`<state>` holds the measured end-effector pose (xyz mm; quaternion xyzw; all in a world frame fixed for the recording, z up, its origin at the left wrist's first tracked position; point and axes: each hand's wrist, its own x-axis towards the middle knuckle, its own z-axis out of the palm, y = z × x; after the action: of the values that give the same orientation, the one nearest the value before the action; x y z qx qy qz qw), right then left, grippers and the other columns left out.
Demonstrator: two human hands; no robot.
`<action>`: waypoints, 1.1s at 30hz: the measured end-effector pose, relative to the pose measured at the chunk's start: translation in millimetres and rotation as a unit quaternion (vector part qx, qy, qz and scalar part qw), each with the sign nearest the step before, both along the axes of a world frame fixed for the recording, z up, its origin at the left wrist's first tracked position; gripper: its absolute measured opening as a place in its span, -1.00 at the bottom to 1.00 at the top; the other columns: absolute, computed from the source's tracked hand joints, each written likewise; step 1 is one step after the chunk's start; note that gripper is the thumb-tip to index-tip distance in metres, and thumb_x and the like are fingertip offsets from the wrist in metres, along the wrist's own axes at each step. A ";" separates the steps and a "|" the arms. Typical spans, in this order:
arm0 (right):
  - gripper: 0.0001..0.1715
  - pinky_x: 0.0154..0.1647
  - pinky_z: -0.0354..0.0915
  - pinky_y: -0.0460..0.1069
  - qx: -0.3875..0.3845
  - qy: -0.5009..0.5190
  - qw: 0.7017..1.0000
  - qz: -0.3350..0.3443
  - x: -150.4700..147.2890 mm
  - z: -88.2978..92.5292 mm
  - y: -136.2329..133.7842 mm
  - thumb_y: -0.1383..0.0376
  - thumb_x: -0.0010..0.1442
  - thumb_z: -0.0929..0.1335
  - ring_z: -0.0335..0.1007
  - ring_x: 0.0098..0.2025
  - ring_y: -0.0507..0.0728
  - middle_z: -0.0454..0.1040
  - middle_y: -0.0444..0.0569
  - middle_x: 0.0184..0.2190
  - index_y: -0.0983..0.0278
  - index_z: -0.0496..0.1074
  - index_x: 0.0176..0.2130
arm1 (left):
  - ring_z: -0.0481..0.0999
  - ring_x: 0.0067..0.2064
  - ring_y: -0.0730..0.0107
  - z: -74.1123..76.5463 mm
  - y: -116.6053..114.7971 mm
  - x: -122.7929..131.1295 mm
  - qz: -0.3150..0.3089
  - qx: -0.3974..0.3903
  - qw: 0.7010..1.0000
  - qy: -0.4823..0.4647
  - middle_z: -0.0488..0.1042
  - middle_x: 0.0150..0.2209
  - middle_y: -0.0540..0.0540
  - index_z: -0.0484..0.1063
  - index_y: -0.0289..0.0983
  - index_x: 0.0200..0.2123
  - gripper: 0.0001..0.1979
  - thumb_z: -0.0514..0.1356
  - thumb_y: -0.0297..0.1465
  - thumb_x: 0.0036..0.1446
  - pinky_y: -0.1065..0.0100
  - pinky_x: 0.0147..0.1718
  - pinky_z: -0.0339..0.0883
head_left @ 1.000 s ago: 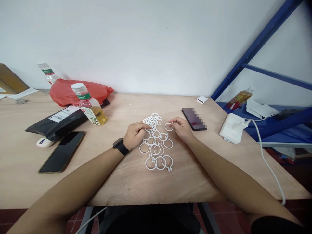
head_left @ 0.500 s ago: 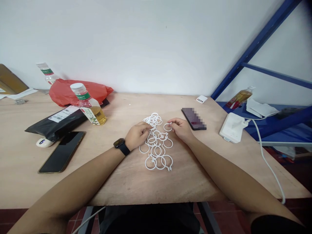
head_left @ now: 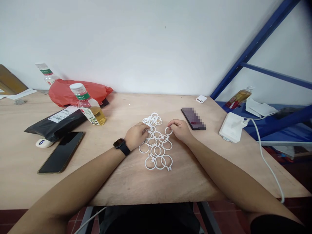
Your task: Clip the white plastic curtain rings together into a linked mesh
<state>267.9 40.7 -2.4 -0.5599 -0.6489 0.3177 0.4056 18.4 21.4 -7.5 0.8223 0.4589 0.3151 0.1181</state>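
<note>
White plastic curtain rings with small clip eyelets lie in the middle of the table. A tangled pile of rings (head_left: pixel 155 117) is at the far end, and overlapping spread-out rings (head_left: pixel 169 168) reach toward me. My right hand (head_left: pixel 179 130) pinches one curtain ring (head_left: pixel 165 131) between thumb and forefinger, to the right of the pile. My left hand (head_left: pixel 136 136), with a black watch (head_left: pixel 119 143) on the wrist, is closed at the pile's left edge. Its fingertips pinch a white curtain ring that they partly hide.
A phone (head_left: pixel 60 152), black parcel (head_left: pixel 53 123), red bag (head_left: pixel 73 91) and drink bottle (head_left: pixel 97 113) stand or lie left. Right of my hands are a dark phone (head_left: pixel 193 118), a small white block (head_left: pixel 201 99) and a white power strip (head_left: pixel 233 126) with a cable.
The ring in my right hand has tilted and moved slightly down and right. My left fingers have shifted a little left and down at the pile.
</note>
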 end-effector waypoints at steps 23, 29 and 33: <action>-0.65 -0.09 0.31 0.07 0.117 -0.174 0.977 0.050 1.8 -4.3 1.0 0.42 0.09 0.22 0.44 -0.19 0.17 0.53 0.00 -0.28 0.25 0.58 -0.33 | 0.53 -0.15 0.26 12.7 -7.6 3.4 0.035 -0.065 0.991 0.115 0.47 -0.12 -0.10 0.48 -0.16 0.02 -0.67 0.08 -0.27 0.26 0.31 -0.22 0.39; -0.60 0.15 0.18 0.19 0.209 -0.252 0.934 0.144 -10.9 3.5 -11.9 0.42 0.17 0.27 0.30 0.08 0.24 0.47 0.03 0.02 0.18 0.56 -0.07 | 0.53 -0.13 0.26 13.0 -8.4 4.2 0.031 -0.056 0.991 0.114 0.48 -0.11 -0.11 0.46 -0.16 0.07 -0.65 0.06 -0.29 0.28 0.31 -0.17 0.41; -0.60 0.26 0.02 0.30 0.174 -0.320 0.909 0.204 -17.7 7.3 -20.0 0.31 0.31 0.24 0.04 0.32 0.33 0.24 -0.07 0.30 0.08 0.49 0.06 | 0.54 -0.08 0.26 15.5 -9.2 4.9 0.053 -0.064 0.991 0.101 0.49 -0.05 -0.11 0.43 -0.17 0.11 -0.61 0.01 -0.37 0.27 0.29 -0.09 0.42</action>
<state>250.3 20.7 4.9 -0.4076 -0.8888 0.0794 0.1939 23.2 12.2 8.0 0.8152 0.5304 0.2066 0.1066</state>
